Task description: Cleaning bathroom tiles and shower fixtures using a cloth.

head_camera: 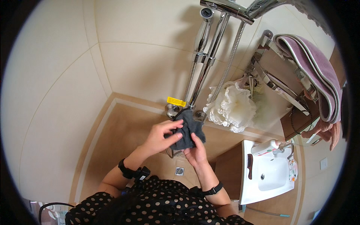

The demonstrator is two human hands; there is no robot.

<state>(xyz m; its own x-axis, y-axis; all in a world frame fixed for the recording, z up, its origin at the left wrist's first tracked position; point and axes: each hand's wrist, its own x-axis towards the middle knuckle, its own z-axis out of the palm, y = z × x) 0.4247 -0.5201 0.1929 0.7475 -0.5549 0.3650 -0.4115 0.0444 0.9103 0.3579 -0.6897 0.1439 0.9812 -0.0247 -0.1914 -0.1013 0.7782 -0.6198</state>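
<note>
A dark grey cloth is spread between my two hands in front of the shower fittings. My right hand grips its lower right edge, thumb on top and fingers underneath. My left hand lies at the cloth's left side, thumb and fingers apart over its surface; whether it pinches the cloth, I cannot tell. Just behind the cloth are the lower end of a chrome shower riser pipe, a yellow tag with writing and a chrome valve fitting.
Above hang a chrome hand sprayer and a metal hose. White ruffled bath puffs hang to the right, below a rack with a mauve towel. A white washbasin holds a bottle and a comb.
</note>
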